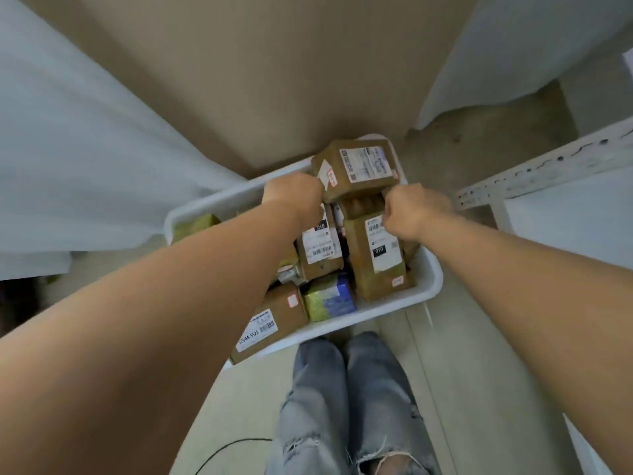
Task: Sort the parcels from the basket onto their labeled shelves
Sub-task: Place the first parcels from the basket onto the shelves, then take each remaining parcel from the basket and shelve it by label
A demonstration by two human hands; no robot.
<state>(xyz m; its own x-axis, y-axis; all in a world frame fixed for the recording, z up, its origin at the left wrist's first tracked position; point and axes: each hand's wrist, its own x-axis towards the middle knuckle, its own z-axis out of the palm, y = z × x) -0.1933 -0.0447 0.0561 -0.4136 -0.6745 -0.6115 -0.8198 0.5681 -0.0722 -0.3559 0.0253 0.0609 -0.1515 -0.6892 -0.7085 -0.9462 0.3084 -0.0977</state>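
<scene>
We hold brown parcel (pixel 359 168) above white basket (pixel 424 286): left hand (pixel 294 197) and right hand (pixel 416 209) grip its opposite ends.

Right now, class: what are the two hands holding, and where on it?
Both the left hand and right hand grip one brown parcel, at its near bottom corners.
</scene>
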